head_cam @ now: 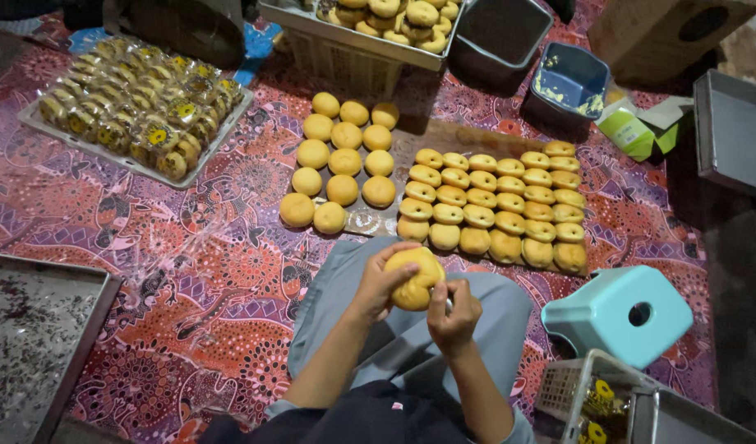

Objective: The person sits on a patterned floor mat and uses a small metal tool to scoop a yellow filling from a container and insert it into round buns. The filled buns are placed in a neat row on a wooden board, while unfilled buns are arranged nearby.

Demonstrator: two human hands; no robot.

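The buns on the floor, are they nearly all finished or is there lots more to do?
Some look done: a tray of wrapped buns sits at the far left. In hand: the left hand holds one bun while the right hand works at its side. Left: two batches of bare buns, round ones and flatter ones, lie unwrapped, plus more in a tray behind. So plenty remains.

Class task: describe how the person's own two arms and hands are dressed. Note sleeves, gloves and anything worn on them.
Both hands, the left hand and the right hand, are bare, without gloves. The forearms are uncovered; light grey-blue sleeves sit pushed up near the elbows. No watch or bracelet shows.
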